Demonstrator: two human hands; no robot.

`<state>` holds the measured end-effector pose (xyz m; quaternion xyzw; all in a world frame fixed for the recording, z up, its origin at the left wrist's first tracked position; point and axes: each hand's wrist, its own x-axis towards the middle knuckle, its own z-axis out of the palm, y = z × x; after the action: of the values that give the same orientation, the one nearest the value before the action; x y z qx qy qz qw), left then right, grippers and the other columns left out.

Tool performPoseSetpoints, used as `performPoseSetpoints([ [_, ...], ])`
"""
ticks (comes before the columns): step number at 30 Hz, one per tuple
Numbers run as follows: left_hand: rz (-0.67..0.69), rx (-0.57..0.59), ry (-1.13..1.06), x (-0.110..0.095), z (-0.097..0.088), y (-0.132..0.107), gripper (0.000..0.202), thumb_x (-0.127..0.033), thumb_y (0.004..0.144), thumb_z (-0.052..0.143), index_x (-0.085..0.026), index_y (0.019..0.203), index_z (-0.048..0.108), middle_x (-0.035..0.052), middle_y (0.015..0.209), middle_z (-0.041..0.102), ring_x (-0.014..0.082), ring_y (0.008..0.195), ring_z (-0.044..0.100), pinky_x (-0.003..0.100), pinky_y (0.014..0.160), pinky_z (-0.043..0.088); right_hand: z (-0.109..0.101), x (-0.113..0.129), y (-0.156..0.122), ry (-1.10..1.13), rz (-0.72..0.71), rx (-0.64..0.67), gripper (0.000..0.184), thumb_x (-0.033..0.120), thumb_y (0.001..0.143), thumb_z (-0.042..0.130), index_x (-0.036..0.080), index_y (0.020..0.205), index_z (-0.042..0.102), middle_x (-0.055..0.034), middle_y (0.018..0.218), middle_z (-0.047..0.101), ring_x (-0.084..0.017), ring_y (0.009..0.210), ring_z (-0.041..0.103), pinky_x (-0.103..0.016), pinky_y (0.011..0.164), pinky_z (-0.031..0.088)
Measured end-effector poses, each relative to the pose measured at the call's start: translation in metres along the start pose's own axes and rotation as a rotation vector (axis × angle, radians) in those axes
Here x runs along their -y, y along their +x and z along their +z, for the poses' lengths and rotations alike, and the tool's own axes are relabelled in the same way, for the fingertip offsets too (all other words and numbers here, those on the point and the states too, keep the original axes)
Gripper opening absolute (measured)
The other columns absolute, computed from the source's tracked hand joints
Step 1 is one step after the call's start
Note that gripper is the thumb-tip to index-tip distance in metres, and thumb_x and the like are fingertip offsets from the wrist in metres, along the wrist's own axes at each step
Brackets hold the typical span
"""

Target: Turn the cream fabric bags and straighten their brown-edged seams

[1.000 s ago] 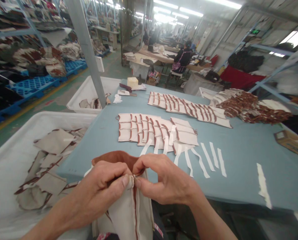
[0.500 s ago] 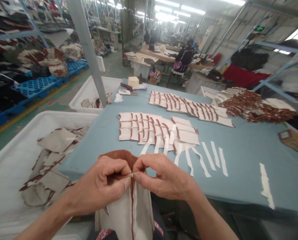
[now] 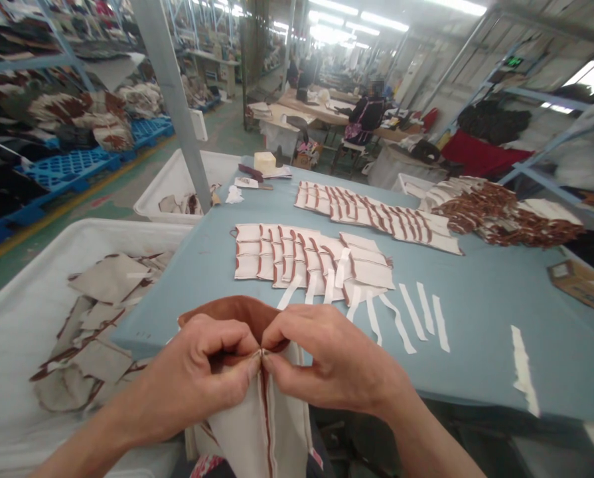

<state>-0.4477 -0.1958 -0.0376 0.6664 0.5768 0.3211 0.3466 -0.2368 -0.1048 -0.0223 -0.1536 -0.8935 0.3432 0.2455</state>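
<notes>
Both hands pinch the top of a cream fabric piece (image 3: 257, 431) with a brown seam down its middle and a brown lining (image 3: 231, 311) showing behind. My left hand (image 3: 197, 378) grips it left of the seam, fingers curled closed. My right hand (image 3: 326, 365) pinches it right of the seam, thumb and forefinger pressed together. The piece hangs at the near edge of the blue table (image 3: 480, 312). Just beyond the hands lie white strips (image 3: 411, 315) and a row of overlapping cream pieces with brown trim (image 3: 306, 259).
A second row of trimmed pieces (image 3: 376, 216) and a brown-and-cream pile (image 3: 500, 212) lie farther back. A cardboard box (image 3: 583, 285) sits at the right edge. White bins (image 3: 32, 312) with fabric scraps stand left, beside a grey post (image 3: 172, 99). A person sits at a far table (image 3: 366, 116).
The hands have stayed pinched on the seam, shifting slightly lower and closer together. The view has barely moved.
</notes>
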Motion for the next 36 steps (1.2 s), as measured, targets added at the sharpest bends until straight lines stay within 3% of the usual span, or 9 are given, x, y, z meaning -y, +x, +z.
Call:
performPoseSetpoints([
  [8,0.224,-0.052,0.208,-0.012,-0.006,0.008,0.029,-0.014,0.088,0.050,-0.019,0.060,0.055,-0.0081,0.055,0.042,0.0060,0.048,0.040,0.020,0.050,0.028,0.009,-0.009,0.005,0.007,0.092,-0.011,0.012,0.013,0.086,0.059,0.022,0.080,0.065,0.0017,0.069,0.069,-0.013,0.061,0.060,-0.026,0.062,0.040],
  [10,0.202,-0.042,0.193,-0.011,-0.008,0.011,0.029,-0.016,0.089,0.050,-0.019,0.060,0.052,-0.0078,0.054,0.041,0.0070,0.049,0.039,0.022,0.050,0.026,0.013,-0.012,0.007,0.053,0.148,-0.025,0.012,0.013,0.084,0.060,0.022,0.078,0.064,0.0024,0.069,0.068,-0.013,0.061,0.059,-0.025,0.062,0.039],
  [15,-0.027,0.137,-0.025,-0.006,-0.016,0.016,0.030,-0.031,0.088,0.049,-0.021,0.061,0.054,-0.0065,0.056,0.042,0.0098,0.051,0.041,0.021,0.049,0.031,0.019,-0.016,0.011,0.254,0.271,-0.012,0.010,0.015,0.083,0.063,0.021,0.076,0.063,0.0044,0.069,0.066,-0.012,0.062,0.057,-0.023,0.063,0.042],
  [17,-0.055,0.130,-0.006,-0.005,-0.017,0.017,0.029,-0.034,0.087,0.051,-0.020,0.061,0.054,-0.0059,0.057,0.044,0.0102,0.053,0.041,0.021,0.050,0.032,0.019,-0.016,0.012,0.267,0.280,-0.022,0.009,0.016,0.084,0.063,0.021,0.076,0.063,0.0045,0.069,0.065,-0.012,0.063,0.057,-0.023,0.064,0.042],
  [21,-0.048,0.078,0.058,-0.006,-0.018,0.020,0.027,-0.031,0.084,0.054,-0.021,0.059,0.048,-0.0060,0.057,0.042,0.0102,0.055,0.040,0.022,0.052,0.029,0.019,-0.014,0.014,0.185,0.249,-0.038,0.010,0.018,0.086,0.063,0.022,0.077,0.062,0.0034,0.070,0.065,-0.013,0.064,0.056,-0.025,0.065,0.041],
  [26,-0.065,0.190,-0.093,-0.003,-0.024,0.021,0.034,-0.036,0.094,0.053,-0.021,0.064,0.052,-0.0066,0.060,0.042,0.0109,0.056,0.039,0.022,0.051,0.031,0.020,-0.016,0.015,0.280,0.253,-0.045,0.010,0.017,0.083,0.063,0.022,0.075,0.061,0.0044,0.069,0.063,-0.012,0.064,0.055,-0.024,0.065,0.043],
  [32,-0.006,0.257,-0.101,0.006,-0.028,0.019,0.042,-0.044,0.108,0.045,-0.021,0.075,0.057,-0.0013,0.077,0.060,0.0153,0.070,0.054,0.024,0.063,0.043,0.022,-0.020,0.013,0.376,0.275,-0.039,0.010,0.016,0.082,0.060,0.023,0.075,0.057,0.0056,0.069,0.059,-0.012,0.064,0.051,-0.023,0.065,0.042],
  [36,0.044,0.211,-0.022,0.001,-0.025,0.019,0.039,-0.036,0.108,0.044,-0.020,0.075,0.060,-0.0022,0.074,0.061,0.0149,0.069,0.058,0.024,0.065,0.044,0.023,-0.020,0.013,0.382,0.275,-0.051,0.010,0.017,0.085,0.059,0.023,0.076,0.057,0.0055,0.070,0.058,-0.012,0.065,0.051,-0.023,0.064,0.041],
])
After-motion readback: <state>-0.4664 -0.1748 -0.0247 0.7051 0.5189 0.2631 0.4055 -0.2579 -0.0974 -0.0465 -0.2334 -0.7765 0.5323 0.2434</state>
